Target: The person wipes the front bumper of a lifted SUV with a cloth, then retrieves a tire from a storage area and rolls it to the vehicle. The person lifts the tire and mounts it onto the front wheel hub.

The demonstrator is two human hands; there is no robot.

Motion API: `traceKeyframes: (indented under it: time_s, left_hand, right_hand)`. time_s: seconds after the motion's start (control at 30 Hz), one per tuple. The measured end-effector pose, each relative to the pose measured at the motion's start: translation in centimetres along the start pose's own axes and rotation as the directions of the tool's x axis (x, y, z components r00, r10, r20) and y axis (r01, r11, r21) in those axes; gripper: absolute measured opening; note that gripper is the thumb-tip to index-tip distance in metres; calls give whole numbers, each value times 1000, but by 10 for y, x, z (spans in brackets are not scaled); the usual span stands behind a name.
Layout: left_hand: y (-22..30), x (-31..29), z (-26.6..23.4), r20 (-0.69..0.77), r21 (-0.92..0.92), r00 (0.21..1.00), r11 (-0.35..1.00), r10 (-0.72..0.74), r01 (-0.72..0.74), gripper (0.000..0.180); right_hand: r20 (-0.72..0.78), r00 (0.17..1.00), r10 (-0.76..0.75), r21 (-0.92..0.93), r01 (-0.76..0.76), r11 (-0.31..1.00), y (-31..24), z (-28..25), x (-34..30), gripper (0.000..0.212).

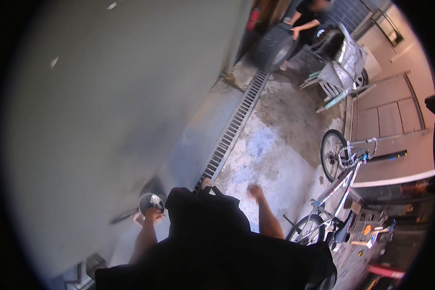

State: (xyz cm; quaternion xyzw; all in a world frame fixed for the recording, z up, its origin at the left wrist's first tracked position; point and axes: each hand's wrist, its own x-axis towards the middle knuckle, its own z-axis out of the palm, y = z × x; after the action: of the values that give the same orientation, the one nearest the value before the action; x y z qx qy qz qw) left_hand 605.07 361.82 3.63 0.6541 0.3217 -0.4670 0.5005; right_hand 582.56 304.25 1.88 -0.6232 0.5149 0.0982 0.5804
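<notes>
My left hand (pixel 152 214) is at the near edge of a round, dark-walled container (pixel 143 203) with something pale inside. Its fingers look closed at the rim, partly hidden. A dark stick-like piece (pixel 123 217) sticks out to the left of the container; whether the two are joined is not plain. Away from my body on the right, over the pale concrete floor, hangs my right hand (pixel 255 191). It is blurred, its fingers cannot be made out, and nothing shows in it.
A slotted drain grate (pixel 234 128) runs along the wall (pixel 106 96) on my left. Ahead, a person (pixel 307 21) holds a large tire (pixel 270 47) upright. Plastic chairs (pixel 329 89) and a silver cover (pixel 343 67) stand beyond. To my right is a bicycle (pixel 345 181).
</notes>
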Motion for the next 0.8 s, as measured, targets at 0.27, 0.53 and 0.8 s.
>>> traceKeyframes:
  time_s: [0.27,0.53,0.8]
  left_hand:
    - [277,60,100,65,188,912,892,406,-411,27]
    - [508,146,200,241,449,961,862,137,-236,22]
    - [699,187,318,464,728,871,492,162,-479,30]
  right_hand:
    - [-115,949,-294,255,314,915,-275,-52,120,28]
    - [-375,917,138,106,-105,989,-120,25,166,17]
    - [76,659,748,847,-438,300,-123,153,24,16]
